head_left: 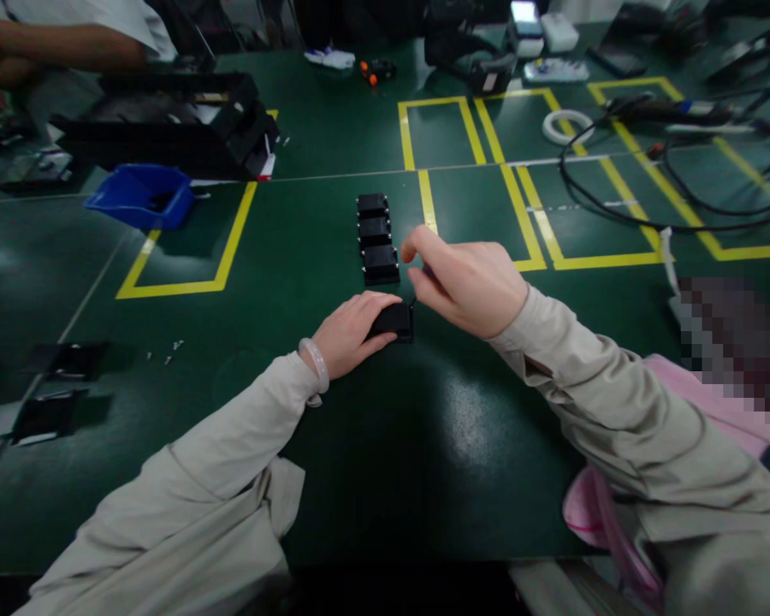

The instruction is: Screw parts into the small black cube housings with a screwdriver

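My left hand (354, 334) is closed around a small black rectangular block (394, 321) lying on the green table, thumb along its near side and fingers over the far side. My right hand (465, 278) hovers just to the right of that block, its fingers curled towards the thumb. A thin dark piece shows below its fingertips at the block's right corner, too small to name. Beyond the held block, several similar black blocks (376, 227) stand in a column, with small shiny screw-like bits along their sides.
Loose screws (168, 353) lie to the left. A blue bin (146, 197) stands before a black tray (154, 120). Yellow tape (465, 128) marks the table; a white tape roll (567, 127) and black cables (590, 201) lie right. Another person's arm (70, 44) shows at upper left.
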Demonstrator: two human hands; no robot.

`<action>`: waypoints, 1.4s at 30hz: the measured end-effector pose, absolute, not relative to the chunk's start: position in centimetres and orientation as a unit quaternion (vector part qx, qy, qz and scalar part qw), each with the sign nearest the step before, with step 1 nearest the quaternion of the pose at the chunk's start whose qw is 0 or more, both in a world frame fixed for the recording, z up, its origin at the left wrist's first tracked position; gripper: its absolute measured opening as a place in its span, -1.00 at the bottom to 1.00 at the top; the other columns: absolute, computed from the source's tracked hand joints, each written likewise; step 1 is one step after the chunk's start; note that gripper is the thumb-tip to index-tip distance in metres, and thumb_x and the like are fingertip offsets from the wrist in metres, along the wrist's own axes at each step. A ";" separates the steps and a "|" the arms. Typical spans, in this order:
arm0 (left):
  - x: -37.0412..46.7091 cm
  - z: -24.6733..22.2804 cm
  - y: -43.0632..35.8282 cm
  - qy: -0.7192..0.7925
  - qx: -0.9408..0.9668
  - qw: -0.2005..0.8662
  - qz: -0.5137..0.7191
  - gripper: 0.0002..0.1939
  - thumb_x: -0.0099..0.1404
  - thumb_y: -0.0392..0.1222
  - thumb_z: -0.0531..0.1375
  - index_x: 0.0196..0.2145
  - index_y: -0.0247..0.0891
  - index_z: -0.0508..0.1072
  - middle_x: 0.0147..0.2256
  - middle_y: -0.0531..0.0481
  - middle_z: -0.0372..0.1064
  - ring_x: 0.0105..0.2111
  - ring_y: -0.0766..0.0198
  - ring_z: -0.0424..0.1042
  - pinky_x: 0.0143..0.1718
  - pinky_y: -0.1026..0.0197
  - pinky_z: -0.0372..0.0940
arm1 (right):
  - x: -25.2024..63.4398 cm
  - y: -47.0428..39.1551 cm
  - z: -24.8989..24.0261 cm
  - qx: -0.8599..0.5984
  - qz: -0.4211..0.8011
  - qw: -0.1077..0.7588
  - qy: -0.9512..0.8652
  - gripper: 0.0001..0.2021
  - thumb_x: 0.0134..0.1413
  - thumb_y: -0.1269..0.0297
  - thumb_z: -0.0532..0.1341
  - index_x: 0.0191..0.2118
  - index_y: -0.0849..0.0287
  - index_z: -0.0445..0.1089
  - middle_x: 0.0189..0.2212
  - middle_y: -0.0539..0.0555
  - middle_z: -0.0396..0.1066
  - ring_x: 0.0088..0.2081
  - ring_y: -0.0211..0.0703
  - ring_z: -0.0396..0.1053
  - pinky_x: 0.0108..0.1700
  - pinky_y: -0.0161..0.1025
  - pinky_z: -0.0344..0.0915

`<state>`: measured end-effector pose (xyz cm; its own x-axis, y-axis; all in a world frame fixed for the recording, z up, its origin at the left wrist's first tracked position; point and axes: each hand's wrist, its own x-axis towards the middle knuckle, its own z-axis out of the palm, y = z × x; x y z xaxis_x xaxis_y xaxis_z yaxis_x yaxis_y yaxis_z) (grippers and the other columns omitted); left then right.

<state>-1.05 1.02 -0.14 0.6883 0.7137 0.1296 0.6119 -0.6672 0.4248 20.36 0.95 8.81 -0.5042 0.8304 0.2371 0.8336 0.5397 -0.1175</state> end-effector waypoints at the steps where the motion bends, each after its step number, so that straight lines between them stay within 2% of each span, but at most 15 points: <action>1: -1.1 -0.2 1.0 0.367 0.902 0.177 0.145 -0.56 0.38 -0.09 0.11 0.14 -0.31 0.19 0.06 -0.21 0.29 0.03 0.04 0.31 0.09 -0.05 0.25 | 20.4 0.9 8.8 -0.481 -0.006 0.130 -0.867 -0.70 0.28 0.21 -0.06 -0.03 0.20 0.29 -0.43 0.05 0.48 -0.43 -0.20 0.38 -0.41 -0.30 -0.01; 3: -1.1 -0.2 1.0 0.367 0.902 0.179 0.144 -0.56 0.38 -0.09 0.11 0.14 -0.30 0.20 0.07 -0.21 0.28 0.03 0.04 0.31 0.10 -0.05 0.25 | 20.3 0.9 8.8 -0.487 -0.004 0.122 -0.865 -0.70 0.30 0.18 -0.07 -0.05 0.19 0.30 -0.44 0.05 0.48 -0.45 -0.21 0.37 -0.40 -0.30 0.01; 8: -1.1 -0.1 0.9 0.367 0.900 0.183 0.147 -0.56 0.38 -0.09 0.11 0.15 -0.28 0.19 0.08 -0.20 0.28 0.05 0.04 0.30 0.11 -0.06 0.25 | 20.4 1.2 8.6 -0.488 0.013 0.140 -0.862 -0.70 0.26 0.27 -0.05 0.04 0.22 0.24 -0.39 0.06 0.49 -0.44 -0.24 0.36 -0.40 -0.31 0.04; 14: -1.1 -0.1 1.0 0.366 0.900 0.183 0.147 -0.56 0.39 -0.09 0.11 0.15 -0.28 0.19 0.08 -0.20 0.28 0.06 0.05 0.31 0.11 -0.05 0.25 | 20.6 1.4 8.4 -0.491 0.017 0.149 -0.858 -0.72 0.28 0.22 -0.06 -0.05 0.21 0.28 -0.43 0.05 0.47 -0.46 -0.25 0.34 -0.39 -0.31 0.06; 21: -0.9 1.0 0.4 0.375 0.906 0.132 0.147 -0.42 0.37 0.00 0.12 0.24 -0.28 0.11 0.14 -0.22 0.21 0.14 0.03 0.24 0.18 -0.03 0.18 | 20.6 1.3 8.7 -0.494 0.058 0.167 -0.851 -0.70 0.22 0.28 -0.05 0.01 0.22 0.23 -0.36 0.07 0.48 -0.43 -0.24 0.35 -0.37 -0.30 0.12; 23: -0.6 1.9 0.1 0.389 0.903 0.081 0.161 -0.44 0.36 0.04 0.13 0.21 -0.26 0.18 0.10 -0.21 0.24 0.10 0.00 0.25 0.11 -0.04 0.21 | 20.5 1.3 8.7 -0.494 0.063 0.168 -0.851 -0.70 0.22 0.28 -0.05 0.01 0.22 0.23 -0.37 0.07 0.47 -0.43 -0.23 0.35 -0.36 -0.29 0.12; 25: -0.2 3.1 -0.1 0.416 0.893 0.037 0.169 -0.51 0.35 0.06 0.13 0.13 -0.24 0.29 -0.03 -0.17 0.31 -0.03 0.02 0.31 -0.03 -0.01 0.25 | 20.5 1.3 8.8 -0.493 0.070 0.168 -0.851 -0.69 0.21 0.29 -0.04 0.02 0.22 0.22 -0.37 0.07 0.47 -0.43 -0.23 0.34 -0.36 -0.29 0.12; 30: 1.6 5.0 0.3 0.442 0.884 0.071 0.132 -0.64 0.34 0.05 0.14 -0.02 -0.22 0.35 -0.29 -0.01 0.33 -0.26 0.19 0.37 -0.30 0.18 0.22 | 20.6 1.2 8.8 -0.478 0.082 0.177 -0.857 -0.67 0.17 0.31 -0.01 0.04 0.23 0.20 -0.34 0.07 0.47 -0.44 -0.23 0.34 -0.37 -0.29 0.10; 35: 3.1 4.4 0.8 0.458 0.884 0.030 0.088 -0.67 0.31 0.09 0.16 -0.16 -0.23 0.38 -0.24 -0.04 0.36 -0.26 0.17 0.41 -0.40 0.22 0.20 | 20.7 1.2 8.8 -0.470 0.086 0.172 -0.862 -0.67 0.18 0.27 -0.02 0.03 0.23 0.21 -0.35 0.08 0.47 -0.44 -0.21 0.34 -0.39 -0.28 0.08; 42: 4.5 4.9 1.2 0.510 0.859 0.040 0.020 -0.80 0.28 -0.06 0.14 -0.24 -0.23 0.40 -0.24 -0.04 0.45 -0.28 0.10 0.48 -0.42 0.18 0.28 | 20.6 1.1 8.8 -0.460 0.074 0.168 -0.869 -0.68 0.17 0.26 0.00 0.03 0.20 0.21 -0.35 0.07 0.49 -0.44 -0.19 0.37 -0.40 -0.28 0.05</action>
